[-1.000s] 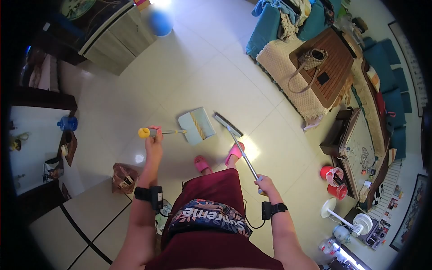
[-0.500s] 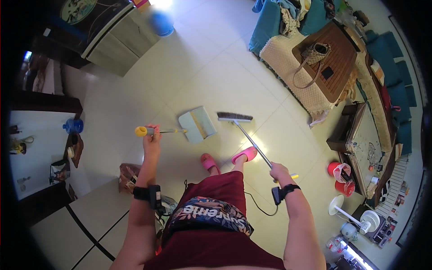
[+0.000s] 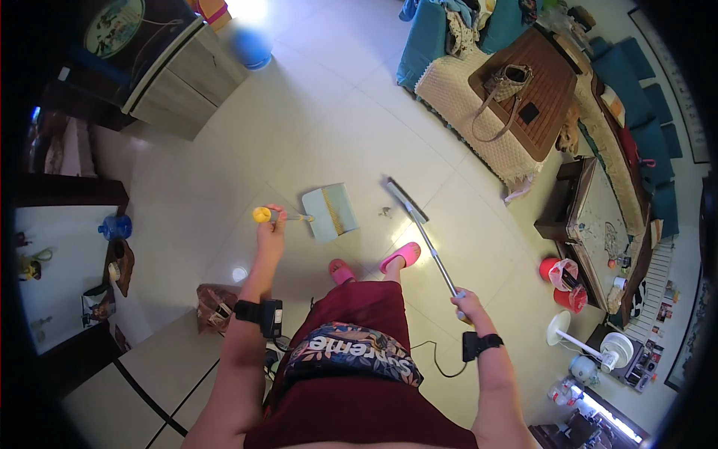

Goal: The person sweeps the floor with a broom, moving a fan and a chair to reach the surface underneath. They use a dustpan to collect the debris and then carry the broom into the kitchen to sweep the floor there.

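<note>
**One small clump of debris (image 3: 385,212) between dustpan (image 3: 321,202) and broom (image 3: 407,200)**

Centre of the frame, and the dustpan sits low over the pale floor tiles (image 3: 314,138), its mouth turned right, presumably so that it faces those loose bits! Whether its lip touches the floor, I cannot tell.

Left of centre, the left hand (image 3: 271,222) wraps its fingers around the pan's upright handle, just by the yellow end (image 3: 261,215); a high hold like that likely steadies the pan without a stoop.

Across to the lower right, the right hand (image 3: 467,301) curls round the upper part of the metal pole (image 3: 441,263), probably for reach. That pole slants up and left to the brush, set aslant beyond the clump, leaving the debris on the pan's side.

And the pink slippers (image 3: 402,257)? Planted below, apart from pan and brush, seemingly to leave both tools room.
</note>
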{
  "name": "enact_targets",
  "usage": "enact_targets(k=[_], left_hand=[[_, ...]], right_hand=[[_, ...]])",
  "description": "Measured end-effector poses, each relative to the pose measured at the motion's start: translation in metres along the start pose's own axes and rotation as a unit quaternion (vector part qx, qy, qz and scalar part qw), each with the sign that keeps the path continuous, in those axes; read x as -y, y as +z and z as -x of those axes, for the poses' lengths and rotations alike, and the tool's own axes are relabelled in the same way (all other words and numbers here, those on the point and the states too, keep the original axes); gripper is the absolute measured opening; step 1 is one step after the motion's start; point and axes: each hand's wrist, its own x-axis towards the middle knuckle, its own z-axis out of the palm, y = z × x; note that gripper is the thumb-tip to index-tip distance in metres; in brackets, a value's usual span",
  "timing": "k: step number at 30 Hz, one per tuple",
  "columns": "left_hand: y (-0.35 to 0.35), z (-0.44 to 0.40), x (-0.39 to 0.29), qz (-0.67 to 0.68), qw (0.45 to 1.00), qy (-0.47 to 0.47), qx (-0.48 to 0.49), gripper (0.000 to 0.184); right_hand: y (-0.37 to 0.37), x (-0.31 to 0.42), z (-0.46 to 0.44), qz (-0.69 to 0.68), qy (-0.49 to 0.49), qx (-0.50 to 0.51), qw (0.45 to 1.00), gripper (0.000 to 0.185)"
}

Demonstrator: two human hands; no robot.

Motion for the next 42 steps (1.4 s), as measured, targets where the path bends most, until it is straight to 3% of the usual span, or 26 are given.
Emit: enact_targets(k=[4,5,8,11,14,17,22,25,26,28,29,30,36,39,42], left_hand=[[0.013,-0.007,-0.005,-0.098,0.995,0.024,0.013,0.017],[0.014,-0.007,-0.01,-0.13,0.991,0.039,0.015,0.017],[0.023,-0.009,-0.024,-0.094,0.995,-0.011,0.041,0.019],[0.032,-0.008,-0.021,-0.081,0.996,0.001,0.041,0.02],[0.038,-0.008,-0.005,-0.016,0.998,0.03,0.045,0.02],[0.03,-0.007,-0.016,-0.129,0.991,0.025,0.031,0.021],[0.02,-0.007,-0.026,-0.116,0.993,0.015,0.026,0.024],[0.02,-0.01,-0.011,-0.088,0.996,0.012,0.03,0.025],[0.019,-0.011,-0.001,-0.074,0.997,0.014,0.034,0.025],[0.017,-0.007,-0.005,-0.082,0.996,0.01,0.032,0.026],[0.016,-0.005,-0.007,-0.086,0.996,0.009,0.032,0.027],[0.016,-0.005,-0.006,-0.089,0.995,0.016,0.03,0.026],[0.012,-0.01,0.005,-0.043,0.999,0.023,0.023,0.018],[0.007,-0.006,-0.013,-0.024,0.999,0.013,0.026,0.014],[0.006,-0.005,-0.01,-0.011,0.999,0.019,0.023,0.014]], right_hand=[[0.095,0.011,-0.047,-0.14,0.004,0.005,0.99,0.047],[0.112,0.037,-0.035,-0.099,-0.015,0.017,0.995,0.046],[0.17,0.066,-0.037,-0.145,-0.019,0.046,0.988,0.03],[0.16,0.117,-0.001,-0.272,0.078,0.168,0.944,0.034],[0.133,0.121,-0.003,-0.383,0.106,0.284,0.872,0.019],[0.106,0.146,0.03,-0.308,0.079,0.288,0.903,0.02],[0.11,0.153,0.055,-0.327,0.045,0.202,0.922,0.043],[0.132,0.15,0.03,-0.326,0.034,0.17,0.929,0.035],[0.141,0.152,0.018,-0.286,0.043,0.159,0.944,0.021],[0.148,0.167,0.018,-0.3,0.074,0.199,0.93,0.018],[0.15,0.173,0.02,-0.308,0.09,0.217,0.922,0.017],[0.157,0.163,0.004,-0.282,0.135,0.24,0.919,0.03],[0.118,0.155,0.033,-0.326,0.077,0.292,0.895,0.028],[0.115,0.162,0.046,-0.291,0.054,0.219,0.93,0.017],[0.131,0.164,0.03,-0.295,0.043,0.207,0.932,0.017]])
